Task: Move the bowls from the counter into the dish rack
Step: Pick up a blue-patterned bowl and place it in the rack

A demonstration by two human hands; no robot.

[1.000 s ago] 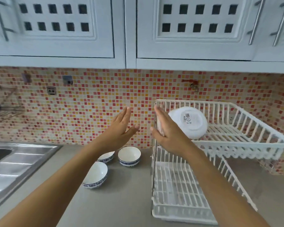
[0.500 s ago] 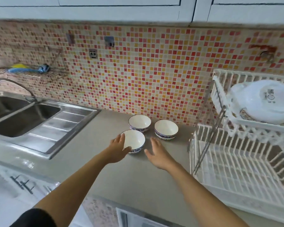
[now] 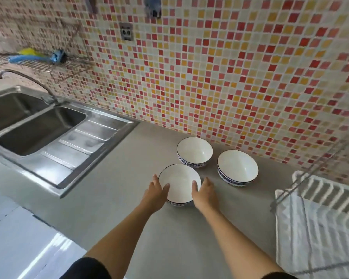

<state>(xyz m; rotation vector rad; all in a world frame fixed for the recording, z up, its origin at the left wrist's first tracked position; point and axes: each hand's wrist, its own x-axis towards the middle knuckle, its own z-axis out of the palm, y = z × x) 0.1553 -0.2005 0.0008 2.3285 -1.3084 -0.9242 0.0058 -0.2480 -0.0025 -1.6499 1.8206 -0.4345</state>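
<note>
White near bowl (image 3: 179,183) mid-bench (image 3: 117,198): left hand (image 3: 154,193) and right hand (image 3: 205,193) cup opposite rims, fingers seemingly clamped, for a balanced lift.

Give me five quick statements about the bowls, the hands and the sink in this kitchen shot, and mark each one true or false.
1. Three bowls stand on the counter. True.
2. Both hands are on the nearest bowl. True: the left hand and right hand cup its sides.
3. The bowls are stacked. False: the far bowl and the right bowl stand separately, upright.
4. The sink lies right of the bowls. False: it is on the left.
5. A bowl already sits in the dish rack. False: none shows in the visible part.
</note>
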